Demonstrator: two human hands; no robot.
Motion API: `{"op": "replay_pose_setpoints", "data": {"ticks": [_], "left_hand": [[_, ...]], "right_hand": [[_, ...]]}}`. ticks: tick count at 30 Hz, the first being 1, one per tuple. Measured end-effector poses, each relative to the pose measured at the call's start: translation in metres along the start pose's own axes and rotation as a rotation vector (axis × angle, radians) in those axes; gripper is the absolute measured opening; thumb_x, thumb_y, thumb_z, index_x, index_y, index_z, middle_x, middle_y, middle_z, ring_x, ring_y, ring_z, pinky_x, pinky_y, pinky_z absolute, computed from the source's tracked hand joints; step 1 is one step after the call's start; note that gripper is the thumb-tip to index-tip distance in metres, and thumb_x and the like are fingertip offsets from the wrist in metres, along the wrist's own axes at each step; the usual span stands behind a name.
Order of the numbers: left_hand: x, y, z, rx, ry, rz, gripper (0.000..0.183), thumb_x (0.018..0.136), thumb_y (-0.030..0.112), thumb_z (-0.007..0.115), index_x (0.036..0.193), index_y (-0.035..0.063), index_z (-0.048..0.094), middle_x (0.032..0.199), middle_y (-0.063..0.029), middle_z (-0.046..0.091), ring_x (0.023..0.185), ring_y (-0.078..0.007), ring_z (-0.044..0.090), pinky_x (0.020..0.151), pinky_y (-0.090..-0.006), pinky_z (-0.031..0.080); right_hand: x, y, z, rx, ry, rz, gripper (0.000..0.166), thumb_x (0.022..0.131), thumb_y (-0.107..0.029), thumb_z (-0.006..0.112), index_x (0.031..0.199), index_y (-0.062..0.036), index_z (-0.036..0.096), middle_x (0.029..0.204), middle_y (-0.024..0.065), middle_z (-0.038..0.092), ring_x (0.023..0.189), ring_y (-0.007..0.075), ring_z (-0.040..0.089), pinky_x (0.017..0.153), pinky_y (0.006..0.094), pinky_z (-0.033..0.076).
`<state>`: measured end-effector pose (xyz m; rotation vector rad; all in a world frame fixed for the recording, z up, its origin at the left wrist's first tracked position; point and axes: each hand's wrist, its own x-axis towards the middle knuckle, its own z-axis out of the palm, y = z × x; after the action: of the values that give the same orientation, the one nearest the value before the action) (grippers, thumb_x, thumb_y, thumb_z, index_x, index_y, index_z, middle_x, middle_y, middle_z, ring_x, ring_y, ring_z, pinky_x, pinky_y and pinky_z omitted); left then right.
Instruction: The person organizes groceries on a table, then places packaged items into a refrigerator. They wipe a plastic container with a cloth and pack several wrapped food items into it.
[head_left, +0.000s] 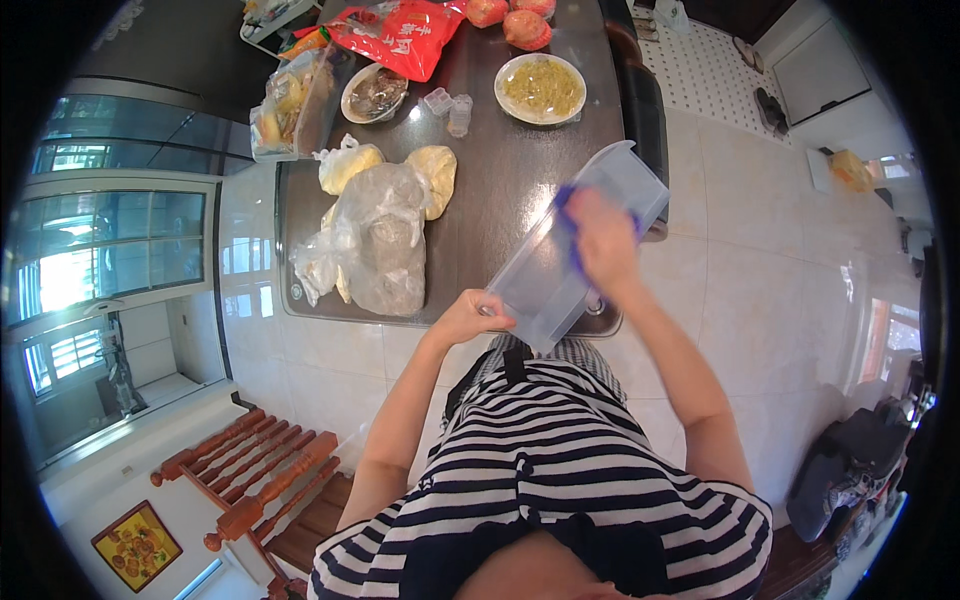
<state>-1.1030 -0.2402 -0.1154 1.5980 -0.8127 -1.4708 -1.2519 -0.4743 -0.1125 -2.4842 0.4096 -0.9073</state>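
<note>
A long clear plastic bin (536, 281) lies tilted over the near right corner of the dark table. My left hand (474, 319) grips its near left corner, thumb over the rim. My right hand (602, 240), blurred, presses a purple cloth (574, 232) against the bin toward its far end. Left of the bin, several knotted plastic bags (386, 232) with yellowish and pale contents lie in a heap.
Farther back stand a bowl of shredded yellow-green food (540, 88), a bowl of dark food (375, 94), small clear boxes (459, 114), a filled clear bin (292, 105), a red packet (405, 34) and fruit in netting (525, 28). A black chair (645, 112) adjoins the table's right edge.
</note>
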Motion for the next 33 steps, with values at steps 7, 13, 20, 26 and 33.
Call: {"op": "replay_pose_setpoints", "data": {"ticks": [7, 13, 20, 26, 33], "left_hand": [[0.009, -0.01, 0.012, -0.124, 0.145, -0.013, 0.021, 0.083, 0.011, 0.064, 0.065, 0.0009, 0.061, 0.067, 0.0, 0.06, 0.065, -0.0075, 0.054, 0.064, -0.0233, 0.043], [0.006, -0.028, 0.023, -0.079, 0.406, 0.146, 0.035, 0.091, 0.021, 0.056, 0.063, -0.0003, 0.058, 0.062, -0.002, 0.058, 0.061, -0.0087, 0.055, 0.058, -0.0258, 0.043], [0.006, -0.016, 0.023, -0.126, 0.349, 0.164, 0.042, 0.093, 0.027, 0.054, 0.061, 0.0007, 0.054, 0.059, -0.004, 0.056, 0.058, -0.0132, 0.057, 0.056, -0.0268, 0.042], [0.001, -0.021, 0.024, -0.094, 0.408, 0.153, 0.042, 0.093, 0.027, 0.054, 0.06, 0.0016, 0.054, 0.058, -0.0033, 0.056, 0.057, -0.0111, 0.056, 0.056, -0.0255, 0.042], [-0.004, -0.02, 0.018, -0.083, 0.34, 0.123, 0.039, 0.093, 0.027, 0.054, 0.062, 0.0028, 0.054, 0.061, -0.0044, 0.059, 0.061, -0.0102, 0.055, 0.061, -0.0245, 0.041]], "right_hand": [[0.024, 0.034, 0.008, -0.274, 0.168, 0.215, 0.037, 0.08, -0.008, 0.052, 0.116, 0.0002, 0.055, 0.125, 0.0181, 0.051, 0.12, 0.0345, 0.045, 0.1, 0.0446, 0.036], [-0.042, -0.101, 0.003, 0.191, -0.38, 0.028, 0.045, 0.076, -0.013, 0.058, 0.119, -0.0006, 0.054, 0.128, 0.0167, 0.051, 0.123, 0.0316, 0.044, 0.102, 0.044, 0.034], [0.022, 0.105, -0.013, -0.083, 0.157, 0.392, 0.039, 0.086, -0.015, 0.052, 0.122, 0.0, 0.051, 0.126, 0.0186, 0.051, 0.121, 0.0384, 0.042, 0.101, 0.0438, 0.035], [-0.018, -0.004, 0.014, -0.272, -0.07, 0.165, 0.048, 0.079, -0.015, 0.057, 0.126, -0.0068, 0.052, 0.136, 0.015, 0.043, 0.131, 0.0345, 0.033, 0.106, 0.0537, 0.023], [0.022, 0.033, 0.002, -0.301, 0.109, 0.251, 0.044, 0.083, -0.021, 0.056, 0.125, -0.0075, 0.051, 0.134, 0.0133, 0.045, 0.129, 0.0366, 0.035, 0.104, 0.0515, 0.028]]}}
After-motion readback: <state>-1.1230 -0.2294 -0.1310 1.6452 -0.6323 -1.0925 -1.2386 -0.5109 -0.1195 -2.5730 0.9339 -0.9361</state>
